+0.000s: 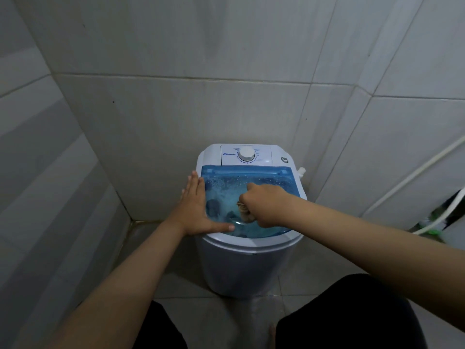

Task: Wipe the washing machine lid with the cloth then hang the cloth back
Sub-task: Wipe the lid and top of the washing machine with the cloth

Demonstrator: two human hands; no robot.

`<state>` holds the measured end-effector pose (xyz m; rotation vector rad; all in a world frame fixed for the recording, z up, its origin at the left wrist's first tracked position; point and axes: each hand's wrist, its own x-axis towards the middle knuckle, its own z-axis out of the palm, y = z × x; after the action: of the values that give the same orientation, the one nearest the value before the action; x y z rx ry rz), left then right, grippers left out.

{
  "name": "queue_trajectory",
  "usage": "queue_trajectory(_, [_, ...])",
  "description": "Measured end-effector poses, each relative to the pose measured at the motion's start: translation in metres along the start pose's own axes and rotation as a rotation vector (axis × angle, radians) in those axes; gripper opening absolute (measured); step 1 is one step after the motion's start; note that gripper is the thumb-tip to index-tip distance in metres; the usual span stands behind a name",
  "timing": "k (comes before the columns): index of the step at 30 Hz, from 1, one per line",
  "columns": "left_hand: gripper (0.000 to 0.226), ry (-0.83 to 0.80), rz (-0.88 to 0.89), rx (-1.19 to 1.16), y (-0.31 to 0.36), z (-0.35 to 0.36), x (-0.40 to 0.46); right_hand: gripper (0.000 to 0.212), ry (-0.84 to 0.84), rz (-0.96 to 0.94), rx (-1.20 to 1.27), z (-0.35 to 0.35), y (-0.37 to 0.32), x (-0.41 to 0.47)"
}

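A small white washing machine [241,270] stands in a tiled corner. Its translucent blue lid [226,185] lies closed and is speckled with water drops. My right hand [264,205] is fisted on a bunched brownish cloth [245,214], pressing it onto the middle of the lid. Only a small part of the cloth shows under the fist. My left hand [196,207] lies flat with fingers together along the lid's left edge, thumb stretched across the front rim.
A white dial [246,154] sits on the control panel behind the lid. Tiled walls close in at the left, back and right. A white hose [412,177] runs down the right wall toward a green-bristled brush [435,229]. My dark-clothed legs fill the bottom.
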<state>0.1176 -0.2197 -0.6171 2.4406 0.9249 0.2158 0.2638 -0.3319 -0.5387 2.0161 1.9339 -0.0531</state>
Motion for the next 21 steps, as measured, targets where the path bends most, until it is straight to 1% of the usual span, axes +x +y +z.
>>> queue_trajectory(4, [0.158,-0.008,-0.006,0.006,0.0,-0.002,0.0,0.028,-0.038,0.011,-0.218,-0.004,-0.009,0.003])
queue_trajectory(7, [0.156,-0.011,-0.008,0.011,0.0,-0.002,0.0,0.028,-0.098,0.024,-0.363,-0.008,-0.012,0.013])
queue_trajectory(9, [0.156,-0.009,-0.009,0.011,0.0,-0.002,-0.001,0.027,-0.088,0.059,-0.332,-0.017,0.001,0.015])
queue_trajectory(11, [0.156,-0.006,-0.01,0.01,-0.001,-0.001,-0.001,0.024,0.011,0.087,-0.154,-0.026,0.02,0.01])
queue_trajectory(13, [0.155,0.003,-0.004,0.009,-0.003,0.001,0.0,0.023,0.144,0.042,0.085,-0.023,0.033,0.007])
queue_trajectory(15, [0.155,0.007,0.004,0.003,-0.003,0.001,0.001,0.028,0.205,-0.057,0.192,-0.01,0.03,0.006])
queue_trajectory(16, [0.155,0.009,0.008,-0.001,-0.003,0.001,0.001,0.033,0.208,-0.102,0.174,-0.001,0.025,0.006])
queue_trajectory(18, [0.155,0.014,0.016,-0.005,-0.004,0.002,0.003,0.039,0.204,-0.149,0.047,0.011,0.016,0.004])
queue_trajectory(21, [0.154,0.022,0.017,-0.001,-0.005,0.003,0.003,0.039,0.188,-0.196,-0.094,0.017,0.013,-0.004])
